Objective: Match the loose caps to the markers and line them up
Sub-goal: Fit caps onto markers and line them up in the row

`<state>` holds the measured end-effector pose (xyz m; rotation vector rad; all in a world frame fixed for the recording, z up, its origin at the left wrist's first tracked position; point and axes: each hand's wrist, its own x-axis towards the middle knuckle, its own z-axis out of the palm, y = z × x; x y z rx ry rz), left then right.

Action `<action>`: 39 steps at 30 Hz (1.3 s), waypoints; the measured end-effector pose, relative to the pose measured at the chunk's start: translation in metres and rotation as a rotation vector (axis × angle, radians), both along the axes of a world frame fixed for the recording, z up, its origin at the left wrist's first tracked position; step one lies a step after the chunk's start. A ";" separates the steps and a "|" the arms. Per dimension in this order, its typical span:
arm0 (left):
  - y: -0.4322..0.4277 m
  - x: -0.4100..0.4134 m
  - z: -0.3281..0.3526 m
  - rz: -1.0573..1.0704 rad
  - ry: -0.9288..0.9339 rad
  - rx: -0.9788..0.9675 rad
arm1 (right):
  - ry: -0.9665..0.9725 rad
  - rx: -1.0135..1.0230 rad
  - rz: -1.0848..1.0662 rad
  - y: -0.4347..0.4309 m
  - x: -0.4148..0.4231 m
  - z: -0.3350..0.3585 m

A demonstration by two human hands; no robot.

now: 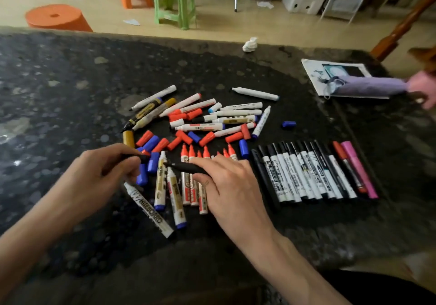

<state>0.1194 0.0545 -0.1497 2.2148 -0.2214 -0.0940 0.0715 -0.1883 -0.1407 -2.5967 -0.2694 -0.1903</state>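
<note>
**Capping a black marker, cap and tip about to meet**

Step in hand: matching one cap to one pen. My left hand [99, 170] has its fingers curled round a black cap [135, 157], open end facing right as far as I can tell. My right hand [226, 182] pinches the black marker [188, 168] by its barrel, with the bare tip pointing left at the cap. Tip and cap are near each other but not touching, just above the mess of pens on the table [59, 80].

Next move, as I judge it: bring the two together in a straight line, push until the cap seats, then lay the marker at the left end of the row [306, 175]. The tip needs to go in square or it will smear the cap's rim.

The marker looks slim and all dark, with a pointed nib. Its back end is hidden under my right hand.

Where things lie: the row sits to my right, capped pens side by side, mostly black, with a red one and a pink one [358, 170] at its far right end. The job is well short of done. Red markers [191, 153] lie uncapped just under my right hand, blue markers [160, 182] lie between my hands, and red caps [144, 138], blue caps [151, 143] and a gold cap [128, 138] lie loose behind them
</note>
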 end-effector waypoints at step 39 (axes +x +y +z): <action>-0.002 0.002 -0.008 0.157 0.079 0.395 | 0.623 0.700 -0.191 -0.011 0.018 -0.013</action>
